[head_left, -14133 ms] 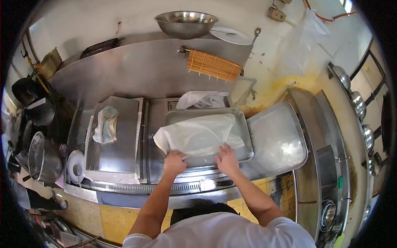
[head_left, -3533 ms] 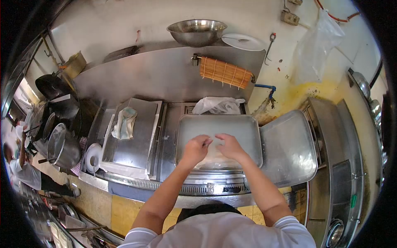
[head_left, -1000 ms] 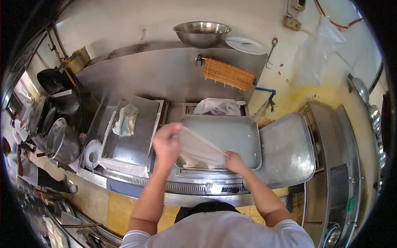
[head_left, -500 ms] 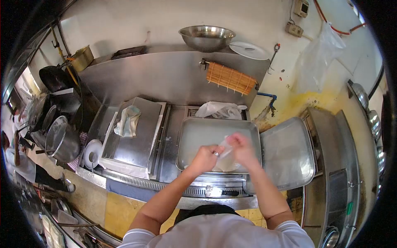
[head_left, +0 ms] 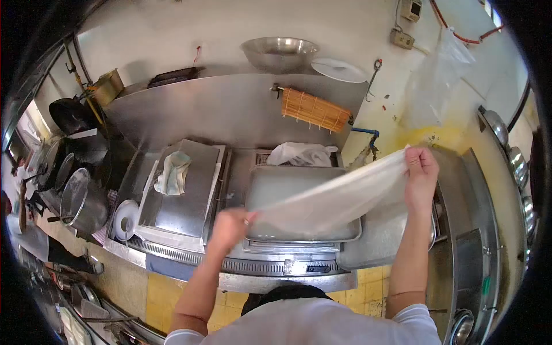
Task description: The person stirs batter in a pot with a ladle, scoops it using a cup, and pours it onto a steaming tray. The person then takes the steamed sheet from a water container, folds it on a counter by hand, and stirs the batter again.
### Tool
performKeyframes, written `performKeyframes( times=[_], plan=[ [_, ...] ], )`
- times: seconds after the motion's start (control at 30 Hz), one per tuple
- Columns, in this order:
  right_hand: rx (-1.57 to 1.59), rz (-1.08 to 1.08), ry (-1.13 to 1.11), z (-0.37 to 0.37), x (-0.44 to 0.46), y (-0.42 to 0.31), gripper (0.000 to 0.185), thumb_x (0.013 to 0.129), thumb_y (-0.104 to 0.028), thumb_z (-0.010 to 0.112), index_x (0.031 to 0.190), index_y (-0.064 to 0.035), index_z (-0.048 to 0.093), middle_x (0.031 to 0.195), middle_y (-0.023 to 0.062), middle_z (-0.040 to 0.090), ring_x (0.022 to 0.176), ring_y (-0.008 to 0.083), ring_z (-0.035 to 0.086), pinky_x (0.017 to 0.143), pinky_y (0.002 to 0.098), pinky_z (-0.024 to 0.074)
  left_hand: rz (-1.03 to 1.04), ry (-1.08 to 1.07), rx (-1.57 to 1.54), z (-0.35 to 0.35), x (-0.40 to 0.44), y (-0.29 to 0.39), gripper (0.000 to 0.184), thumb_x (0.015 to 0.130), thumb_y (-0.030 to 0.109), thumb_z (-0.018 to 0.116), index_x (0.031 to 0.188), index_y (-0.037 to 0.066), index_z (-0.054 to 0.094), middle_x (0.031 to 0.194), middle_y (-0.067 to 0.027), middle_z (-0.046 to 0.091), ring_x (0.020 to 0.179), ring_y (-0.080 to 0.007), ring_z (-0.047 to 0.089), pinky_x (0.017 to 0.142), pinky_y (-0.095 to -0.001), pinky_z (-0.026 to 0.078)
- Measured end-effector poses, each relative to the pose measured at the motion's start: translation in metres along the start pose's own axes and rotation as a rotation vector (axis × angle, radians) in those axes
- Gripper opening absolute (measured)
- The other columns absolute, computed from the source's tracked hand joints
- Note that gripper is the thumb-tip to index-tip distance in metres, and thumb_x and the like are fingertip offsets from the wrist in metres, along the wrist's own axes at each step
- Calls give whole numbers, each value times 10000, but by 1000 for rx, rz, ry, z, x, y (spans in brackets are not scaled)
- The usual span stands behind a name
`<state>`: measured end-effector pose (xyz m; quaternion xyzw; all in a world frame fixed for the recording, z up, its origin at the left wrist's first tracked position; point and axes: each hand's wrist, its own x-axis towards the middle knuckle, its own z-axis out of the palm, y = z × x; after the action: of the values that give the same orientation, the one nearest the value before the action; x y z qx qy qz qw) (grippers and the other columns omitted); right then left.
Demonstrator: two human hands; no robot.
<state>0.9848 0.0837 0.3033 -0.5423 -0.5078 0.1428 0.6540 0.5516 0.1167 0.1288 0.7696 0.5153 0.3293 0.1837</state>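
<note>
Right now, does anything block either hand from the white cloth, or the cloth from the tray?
Nothing visible: the left hand and right hand hold the white cloth; no obstacle shows above the tray, though cloth hides part.

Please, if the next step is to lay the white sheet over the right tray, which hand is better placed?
Probably the right hand: it pinches the white sheet by its raised end, near the right tray. The left hand is farther, by the middle tray's left edge.
</note>
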Motion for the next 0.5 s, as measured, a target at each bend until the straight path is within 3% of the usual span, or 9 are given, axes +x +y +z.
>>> performKeyframes(
  times=[0.13, 0.2, 0.27, 0.3, 0.37, 0.47, 0.5],
  plan=[
    [-17, -80, -2, -20, 0, -31, 124, 1024, -134, 665, 967, -24, 673, 852, -42, 609, 808, 57, 532, 725, 224, 414, 247, 478, 46, -97, 35, 46, 176, 960, 157, 722, 847, 29, 760, 824, -143, 727, 765, -314, 692, 684, -410, 537],
    [8, -102, 4, -30, -5, -40, 102, 1021, -112, 655, 981, -20, 671, 869, -32, 609, 818, 64, 538, 739, 222, 419, 356, 603, -153, -126, 40, 61, 165, 981, 151, 712, 890, 18, 745, 845, -101, 726, 752, -223, 651, 673, -340, 500],
    [-105, -148, -3, -38, -17, -41, 91, 1013, -72, 632, 957, -14, 673, 900, -19, 614, 825, 65, 533, 754, 218, 414, 276, 694, -370, -141, 34, 75, 163, 1003, 155, 699, 929, 12, 725, 876, -72, 709, 732, -157, 589, 668, -282, 457],
    [-157, -194, -29, -41, -21, -38, 93, 1010, -66, 629, 948, -13, 674, 906, -18, 615, 828, 62, 529, 754, 216, 411, 298, 697, -429, -139, 31, 71, 250, 1035, 240, 684, 949, 6, 700, 958, -54, 712, 730, -68, 518, 607, -232, 397],
    [-291, -277, -17, -38, -33, -27, 104, 999, -52, 624, 929, 4, 678, 844, -15, 603, 776, 58, 516, 696, 221, 403, 88, 665, -481, -129, 18, 63, 191, 1018, 178, 694, 964, -5, 716, 951, -56, 719, 770, -97, 562, 667, -260, 448],
    [-192, 218, 2, -27, -60, 13, 84, 970, -64, 642, 903, -26, 675, 718, -15, 543, 642, 81, 517, 588, 253, 430, -72, 524, -446, -94, 21, 30, 94, 987, 49, 673, 1013, -17, 735, 948, -56, 731, 873, -128, 648, 804, -295, 524],
    [-188, 269, -19, -23, -67, 37, 99, 975, -71, 635, 899, -20, 674, 697, -7, 550, 603, 92, 513, 550, 270, 427, -91, 458, -436, -74, 26, 9, 96, 977, 14, 660, 1027, -17, 737, 936, -58, 731, 895, -140, 669, 843, -304, 534]
  ],
)
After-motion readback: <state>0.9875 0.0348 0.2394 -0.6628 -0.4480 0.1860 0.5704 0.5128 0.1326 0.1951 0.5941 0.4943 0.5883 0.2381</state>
